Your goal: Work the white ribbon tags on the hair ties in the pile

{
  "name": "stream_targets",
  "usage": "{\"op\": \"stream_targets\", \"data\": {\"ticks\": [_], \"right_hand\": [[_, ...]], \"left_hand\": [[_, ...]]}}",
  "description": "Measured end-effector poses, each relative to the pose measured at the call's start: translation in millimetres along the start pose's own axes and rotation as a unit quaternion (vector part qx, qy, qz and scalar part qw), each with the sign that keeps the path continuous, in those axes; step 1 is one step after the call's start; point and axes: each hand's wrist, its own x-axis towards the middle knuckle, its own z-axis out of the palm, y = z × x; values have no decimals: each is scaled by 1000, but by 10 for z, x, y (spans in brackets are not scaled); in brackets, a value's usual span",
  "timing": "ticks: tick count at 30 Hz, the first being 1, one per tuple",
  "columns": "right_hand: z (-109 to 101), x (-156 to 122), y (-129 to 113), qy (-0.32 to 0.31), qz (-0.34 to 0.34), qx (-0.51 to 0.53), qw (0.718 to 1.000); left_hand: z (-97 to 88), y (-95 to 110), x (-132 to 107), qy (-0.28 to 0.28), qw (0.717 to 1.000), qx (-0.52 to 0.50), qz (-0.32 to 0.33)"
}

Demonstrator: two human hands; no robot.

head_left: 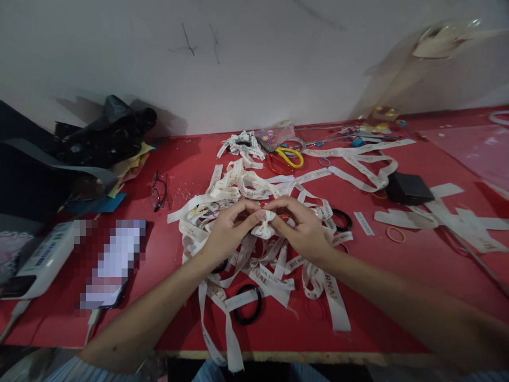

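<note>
Between my two hands, above a heap of ribbon, is a small white ribbon bow [264, 229]. My left hand [234, 223] pinches the bow's left side between thumb and fingers. On the other side, the thumb and fingers of my right hand [300, 225] close on its right part. Below and around them lies a tangle of printed off-white ribbon [242, 180], with loose cut strips among it. A black hair tie [248, 304] rests under one strip near me, and another black hair tie [342, 219] lies right of my right hand.
Yellow-handled scissors [290, 158] and a bunch of ribbon [242, 144] lie at the back. Eyeglasses [158, 192], a phone [115, 265] and a white box-shaped device [47, 260] are at left. A black box [409, 188] stands at right. The wall [254, 63] bounds the red table [178, 329].
</note>
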Motion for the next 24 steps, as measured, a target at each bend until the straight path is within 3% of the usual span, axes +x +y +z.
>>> {"op": "stream_targets", "data": {"ticks": [7,13,24], "right_hand": [[9,-3,-6,-2,17,-10,1000],[2,-11,4,18,-3,-16,1000],[12,-9,-11,12,-34,-27,999]], "left_hand": [[-13,-8,-12,18,1000,23,8],[14,0,-19,-6,1000,6,27],[10,-1,-14,15,998,27,55]]}}
